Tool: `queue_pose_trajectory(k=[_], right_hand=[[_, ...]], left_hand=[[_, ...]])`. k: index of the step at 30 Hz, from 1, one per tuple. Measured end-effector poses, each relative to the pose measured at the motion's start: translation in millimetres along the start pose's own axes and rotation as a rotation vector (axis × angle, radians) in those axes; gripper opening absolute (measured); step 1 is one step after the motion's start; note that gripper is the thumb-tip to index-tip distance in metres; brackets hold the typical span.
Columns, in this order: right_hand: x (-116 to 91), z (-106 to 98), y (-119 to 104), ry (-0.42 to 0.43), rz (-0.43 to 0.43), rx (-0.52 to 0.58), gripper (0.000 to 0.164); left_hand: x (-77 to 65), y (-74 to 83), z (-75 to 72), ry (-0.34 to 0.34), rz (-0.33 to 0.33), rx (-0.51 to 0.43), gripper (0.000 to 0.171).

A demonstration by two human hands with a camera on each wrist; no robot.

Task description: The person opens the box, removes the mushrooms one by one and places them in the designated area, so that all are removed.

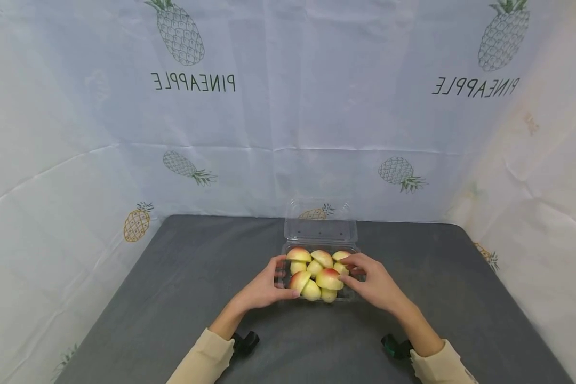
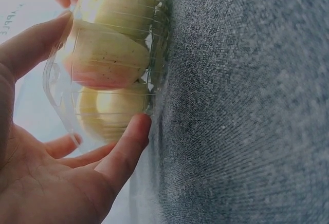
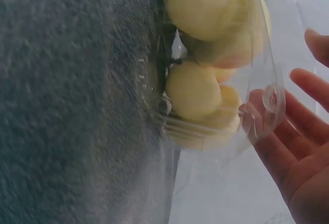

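Note:
A clear plastic clamshell box (image 1: 280, 285) stands on the table, filled with several pieces of red-and-yellow fruit (image 1: 329, 278) that look like halved apples. My left hand (image 1: 267, 288) grips the box's left side, its thumb at the front corner. In the left wrist view, one fingertip (image 2: 140, 126) presses low on the ribbed wall. At the right end, my right hand (image 1: 375, 281) has its thumb and forefinger close to the fruit. From the right wrist, the thumb and forefinger show apart with nothing between them; other fingers (image 3: 303, 116) lie behind the clear rim.
The box's hinged lid (image 1: 320, 229) stands raised at the back, near the pineapple-printed cloth (image 1: 288, 117) behind the table. Dark grey covering spreads over the table (image 1: 201, 266). Black wrist-worn devices (image 1: 246, 344) sit below both hands.

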State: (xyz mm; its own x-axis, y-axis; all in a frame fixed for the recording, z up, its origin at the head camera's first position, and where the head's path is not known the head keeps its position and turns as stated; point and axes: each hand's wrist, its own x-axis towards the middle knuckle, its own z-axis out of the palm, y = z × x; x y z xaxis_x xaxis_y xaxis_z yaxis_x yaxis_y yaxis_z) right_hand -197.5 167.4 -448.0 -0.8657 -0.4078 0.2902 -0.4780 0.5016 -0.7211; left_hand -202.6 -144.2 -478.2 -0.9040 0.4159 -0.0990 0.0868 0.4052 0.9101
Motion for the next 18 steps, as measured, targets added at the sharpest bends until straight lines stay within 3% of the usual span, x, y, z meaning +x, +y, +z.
queue_pose_trajectory(k=[18], right_hand=[[5, 19, 0, -0.069, -0.003, -0.03, 0.045]], left_hand=[[-0.4, -0.3, -0.6, -0.015, 0.017, 0.0, 0.101]])
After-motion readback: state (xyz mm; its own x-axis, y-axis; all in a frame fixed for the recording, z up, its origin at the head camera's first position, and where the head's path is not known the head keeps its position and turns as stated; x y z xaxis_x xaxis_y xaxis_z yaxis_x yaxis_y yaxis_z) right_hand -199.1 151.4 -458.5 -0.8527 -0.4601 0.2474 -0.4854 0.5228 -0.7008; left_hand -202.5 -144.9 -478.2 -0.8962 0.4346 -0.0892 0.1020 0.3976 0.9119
